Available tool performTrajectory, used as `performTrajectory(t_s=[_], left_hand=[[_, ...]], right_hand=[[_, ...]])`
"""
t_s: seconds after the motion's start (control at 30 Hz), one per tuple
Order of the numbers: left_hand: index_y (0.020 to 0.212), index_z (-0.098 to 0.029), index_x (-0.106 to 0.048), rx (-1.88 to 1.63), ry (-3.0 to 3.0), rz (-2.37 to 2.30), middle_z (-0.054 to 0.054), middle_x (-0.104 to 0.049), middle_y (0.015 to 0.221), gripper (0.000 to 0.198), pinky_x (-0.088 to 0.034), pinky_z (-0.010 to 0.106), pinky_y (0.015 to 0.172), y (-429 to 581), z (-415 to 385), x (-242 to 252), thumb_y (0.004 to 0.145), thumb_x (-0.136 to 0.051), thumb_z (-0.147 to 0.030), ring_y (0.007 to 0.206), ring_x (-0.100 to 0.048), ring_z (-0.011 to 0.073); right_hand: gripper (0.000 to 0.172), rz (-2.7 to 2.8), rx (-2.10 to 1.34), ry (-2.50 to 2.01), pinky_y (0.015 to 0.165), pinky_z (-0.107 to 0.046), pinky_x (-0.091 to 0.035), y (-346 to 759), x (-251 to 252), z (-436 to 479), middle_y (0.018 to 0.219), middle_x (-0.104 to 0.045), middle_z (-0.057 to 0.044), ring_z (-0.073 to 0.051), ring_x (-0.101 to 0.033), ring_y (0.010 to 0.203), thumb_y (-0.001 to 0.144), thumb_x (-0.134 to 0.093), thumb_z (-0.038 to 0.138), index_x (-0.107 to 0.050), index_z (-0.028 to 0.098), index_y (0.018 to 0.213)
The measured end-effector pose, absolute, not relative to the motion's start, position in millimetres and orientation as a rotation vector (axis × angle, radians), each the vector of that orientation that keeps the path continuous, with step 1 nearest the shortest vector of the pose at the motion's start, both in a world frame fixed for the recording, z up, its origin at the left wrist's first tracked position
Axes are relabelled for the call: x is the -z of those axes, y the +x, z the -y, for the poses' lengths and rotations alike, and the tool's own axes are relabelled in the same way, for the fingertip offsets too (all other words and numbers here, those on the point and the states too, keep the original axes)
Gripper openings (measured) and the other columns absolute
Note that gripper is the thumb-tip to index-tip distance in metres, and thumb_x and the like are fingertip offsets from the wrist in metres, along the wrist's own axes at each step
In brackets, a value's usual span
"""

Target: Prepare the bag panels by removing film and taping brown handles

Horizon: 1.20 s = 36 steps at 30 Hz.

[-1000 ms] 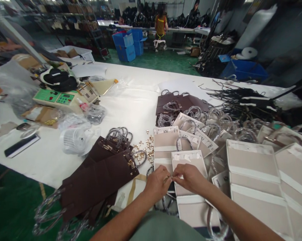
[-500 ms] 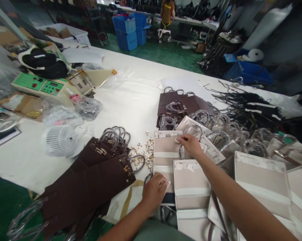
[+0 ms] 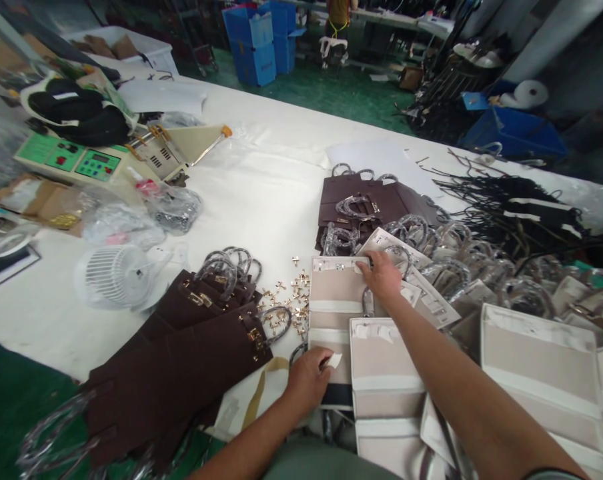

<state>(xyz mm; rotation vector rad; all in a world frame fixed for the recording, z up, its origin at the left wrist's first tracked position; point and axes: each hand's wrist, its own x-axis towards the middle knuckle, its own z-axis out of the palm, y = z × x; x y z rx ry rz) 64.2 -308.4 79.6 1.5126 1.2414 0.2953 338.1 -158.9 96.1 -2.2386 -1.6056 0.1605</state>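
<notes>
An opened beige handbag lies flat in front of me, its lining facing up and small metal fittings along its far edge. My right hand is closed at its far right corner, thumb on a white patch and fingers at the edge. Below, my left hand is closed over the near part of the bag, pinching a small white sticker. Another opened beige bag overlaps on the right. Loose gold metal fittings are scattered to the left of the bag.
Dark brown handbags with wrapped handles are stacked at left, more brown bags behind. Several beige bags cover the right. A white fan and a machine with green panels stand at far left. Black straps lie back right.
My right hand has moved slightly up to the bag's far right corner, and a white patch now lies under its thumb. The white sticker in my left hand shows more. The view has tilted down.
</notes>
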Motion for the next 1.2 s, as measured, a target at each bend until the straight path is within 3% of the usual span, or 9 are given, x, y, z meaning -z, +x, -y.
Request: performTrajectory(t_s=[0.13, 0.23, 0.3, 0.4, 0.53, 0.63, 0.9, 1.03, 1.2], left_hand=[[0.110, -0.017, -0.073, -0.321, 1.418, -1.248, 0.000, -0.068, 0.079, 0.036, -0.044, 0.030, 0.073, 62.5, 314.2, -90.1, 0.077, -0.059, -0.021, 0.075, -0.059, 0.0182], [0.135, -0.016, -0.062, -0.374, 1.253, -1.206, -0.005, -0.059, 0.070, 0.059, -0.041, 0.027, 0.066, 59.5, 320.4, -101.7, 0.077, -0.062, -0.024, 0.066, -0.053, 0.0155], [0.122, -0.015, -0.069, -0.435, 1.214, -1.193, -0.005, -0.055, 0.066, 0.048, -0.038, 0.026, 0.063, 57.3, 324.2, -109.7, 0.076, -0.065, -0.027, 0.064, -0.050, 0.0143], [0.084, -0.016, -0.072, -0.521, 1.246, -1.207, -0.004, -0.053, 0.063, 0.020, -0.035, 0.026, 0.061, 55.7, 329.2, -121.3, 0.080, -0.064, -0.033, 0.062, -0.047, 0.0134], [0.074, -0.017, -0.064, -0.571, 1.303, -1.236, -0.004, -0.053, 0.063, 0.027, -0.034, 0.025, 0.060, 56.9, 336.4, -133.5, 0.084, -0.063, -0.042, 0.063, -0.046, 0.0133], [0.072, -0.019, -0.063, -0.583, 1.426, -1.251, -0.003, -0.054, 0.063, 0.027, -0.034, 0.026, 0.062, 58.4, 341.7, -140.7, 0.087, -0.062, -0.042, 0.064, -0.047, 0.0142], [0.080, -0.021, -0.060, -0.523, 1.999, -1.187, 0.004, -0.061, 0.088, 0.019, -0.040, 0.030, 0.072, 52.8, 339.9, -161.4, 0.095, -0.048, -0.021, 0.080, -0.058, 0.0178], [0.087, -0.021, -0.063, -0.392, 2.253, -1.072, 0.007, -0.064, 0.093, 0.026, -0.040, 0.034, 0.072, 52.6, 338.8, -161.0, 0.101, -0.041, -0.024, 0.087, -0.060, 0.0219], [0.086, -0.021, -0.063, -0.446, 1.925, -1.059, 0.003, -0.065, 0.092, 0.015, -0.042, 0.029, 0.074, 58.6, 339.6, -123.7, 0.096, -0.055, -0.028, 0.085, -0.062, 0.0174]], right_hand=[[0.027, 1.539, -0.338, -2.062, 0.080, -0.035, -0.046, 356.7, -101.1, 147.8, 0.101, -0.071, -0.007, -0.025, -0.061, 0.092, 0.091, -0.057, 0.041, -0.075, 0.022, 0.094], [0.034, 1.490, -0.338, -2.003, 0.080, -0.037, -0.050, 360.0, -117.4, 155.7, 0.098, -0.072, -0.008, -0.022, -0.062, 0.080, 0.088, -0.057, 0.044, -0.075, 0.019, 0.102], [0.039, 1.453, -0.376, -1.946, 0.079, -0.038, -0.051, 349.8, -133.6, 177.0, 0.099, -0.072, -0.009, -0.022, -0.062, 0.076, 0.088, -0.060, 0.048, -0.074, 0.017, 0.106], [0.035, 1.557, -0.770, -1.767, 0.078, -0.036, -0.052, 317.7, -158.4, 230.9, 0.099, -0.074, -0.007, -0.022, -0.065, 0.080, 0.088, -0.065, 0.049, -0.075, 0.021, 0.105], [0.025, 1.881, -1.235, -1.431, 0.077, -0.030, -0.052, 272.9, -177.5, 303.0, 0.101, -0.073, -0.005, -0.020, -0.067, 0.084, 0.087, -0.074, 0.041, -0.076, 0.024, 0.106], [0.007, 2.106, -1.057, -1.433, 0.076, -0.029, -0.048, 257.2, -184.2, 325.8, 0.090, -0.073, -0.002, -0.019, -0.066, 0.083, 0.088, -0.072, 0.028, -0.077, 0.026, 0.092], [0.009, 2.569, -0.577, -1.611, 0.079, -0.035, -0.042, 243.9, -204.9, 324.1, 0.079, -0.072, -0.004, -0.022, -0.064, 0.076, 0.085, -0.067, 0.026, -0.074, 0.024, 0.079], [0.017, 2.331, -0.524, -1.747, 0.076, -0.031, -0.043, 255.7, -183.1, 301.2, 0.077, -0.070, -0.004, -0.021, -0.063, 0.077, 0.087, -0.060, 0.023, -0.071, 0.021, 0.074], [0.025, 1.850, -0.664, -1.961, 0.075, -0.027, -0.048, 285.4, -146.7, 218.3, 0.089, -0.074, -0.002, -0.019, -0.066, 0.080, 0.092, -0.058, 0.038, -0.075, 0.023, 0.083]])
